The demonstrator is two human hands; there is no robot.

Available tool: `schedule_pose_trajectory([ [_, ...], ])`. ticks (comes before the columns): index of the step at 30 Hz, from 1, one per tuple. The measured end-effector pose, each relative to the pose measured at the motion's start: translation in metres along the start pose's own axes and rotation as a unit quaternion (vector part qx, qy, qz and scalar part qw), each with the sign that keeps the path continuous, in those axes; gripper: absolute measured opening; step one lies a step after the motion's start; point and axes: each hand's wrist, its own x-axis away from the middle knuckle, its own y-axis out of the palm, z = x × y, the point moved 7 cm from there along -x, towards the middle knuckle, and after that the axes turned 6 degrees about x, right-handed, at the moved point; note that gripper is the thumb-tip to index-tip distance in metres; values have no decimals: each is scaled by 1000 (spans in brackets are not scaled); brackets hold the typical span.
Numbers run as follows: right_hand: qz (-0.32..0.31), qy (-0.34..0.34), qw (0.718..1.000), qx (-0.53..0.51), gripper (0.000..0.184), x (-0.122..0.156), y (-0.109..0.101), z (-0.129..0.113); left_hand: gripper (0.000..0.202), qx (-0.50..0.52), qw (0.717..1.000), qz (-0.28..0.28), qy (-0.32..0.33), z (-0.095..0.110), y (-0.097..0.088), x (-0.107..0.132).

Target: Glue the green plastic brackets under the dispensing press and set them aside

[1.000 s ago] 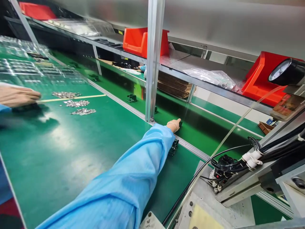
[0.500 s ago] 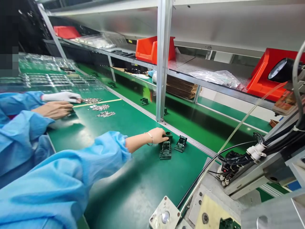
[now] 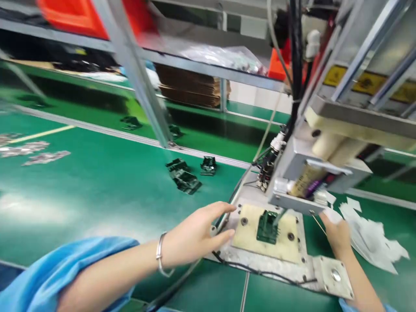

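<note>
My left hand (image 3: 201, 234), with a silver bracelet on the wrist, reaches toward the left edge of a cream fixture plate (image 3: 248, 242). Thumb and fingers are apart and nothing is between them. A dark plastic part (image 3: 267, 229) sits in the middle of that plate, under the press head (image 3: 302, 201). At the right side of the press, my right hand (image 3: 338, 236) has its fingers bent near a thin rod (image 3: 319, 224) and white paper scraps. The press partly hides those fingertips, and what they hold is unclear.
Several dark plastic parts (image 3: 186, 181) lie on the green table (image 3: 107, 190) near its back rail. White torn paper (image 3: 370, 238) lies at right. Small metal pieces (image 3: 26, 149) are at far left. A metal post (image 3: 136, 73), cables and a round button block (image 3: 336, 275) surround the work area.
The view has swung right toward the press. My left hand has left the dark parts by the rail and is now beside the fixture plate. My right hand has come into view.
</note>
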Motion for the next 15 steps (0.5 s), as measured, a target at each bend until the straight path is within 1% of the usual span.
schedule_pose_trajectory([
  [1, 1, 23, 999, -23, 39, -1, 3, 7, 57, 13, 1000, -28, 7, 7, 20, -4],
  [3, 4, 48, 997, -58, 41, -3, 9, 15, 77, 40, 997, -57, 15, 15, 49, -17],
  [5, 5, 61, 995, -78, 43, -4, 13, 18, 94, 72, 995, -69, 17, 18, 66, -34],
  [6, 4, 66, 994, -84, 44, -4, 14, 19, 97, 92, 993, -77, 20, 19, 72, -43],
  [8, 1, 75, 993, -96, 46, -3, 15, 21, 87, 134, 985, -101, 29, 22, 80, -59],
  [11, -6, 79, 990, -120, 47, 0, 17, 21, 63, 199, 972, -121, 32, 28, 82, -72],
  [13, -15, 82, 988, -131, 46, 1, 18, 19, 59, 261, 955, -139, 3, 31, 82, -73],
  [15, -22, 86, 987, -131, 45, 1, 19, 15, 59, 343, 919, -184, -63, 32, 87, -67],
])
